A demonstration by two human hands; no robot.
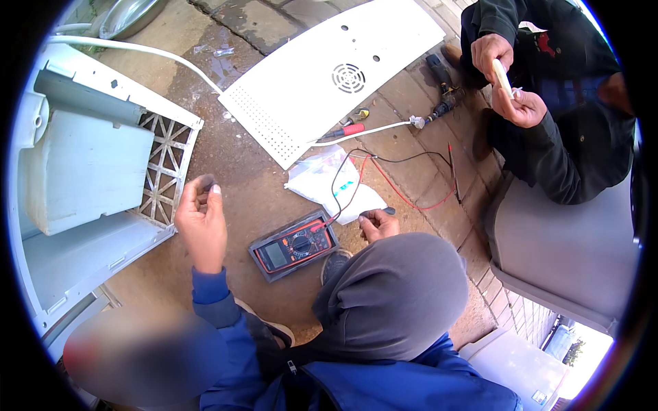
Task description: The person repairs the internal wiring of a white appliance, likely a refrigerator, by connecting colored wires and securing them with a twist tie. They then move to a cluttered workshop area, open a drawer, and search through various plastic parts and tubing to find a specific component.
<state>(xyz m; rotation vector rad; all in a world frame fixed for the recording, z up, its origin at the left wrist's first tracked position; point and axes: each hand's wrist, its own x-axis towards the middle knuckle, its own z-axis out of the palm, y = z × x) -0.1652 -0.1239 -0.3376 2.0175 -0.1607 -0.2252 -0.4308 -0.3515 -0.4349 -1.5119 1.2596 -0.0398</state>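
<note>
My left hand (204,222) is raised beside the white appliance housing (96,171), its fingers curled in toward the thumb. Whatever they may hold is hidden; a dark patch shows at the fingertips. Just past my grey-trousered knee (394,294), my right hand (379,225) pinches a small dark piece (388,210). A multimeter (291,245) in a dark case lies on the ground between my hands. Its red lead (404,200) and black lead (404,159) run right, across a clear plastic bag (325,175) with white contents, to probes on the paving.
A white perforated panel (301,82) lies ahead. Nearby are a red-handled tool (346,130), a yellow-and-black screwdriver (360,115), a white cord's plug (417,122) and a cordless drill (442,89). At right, a co-worker's hands (507,89) hold a cream piece (502,77). A grey bin-like object (562,240) stands below.
</note>
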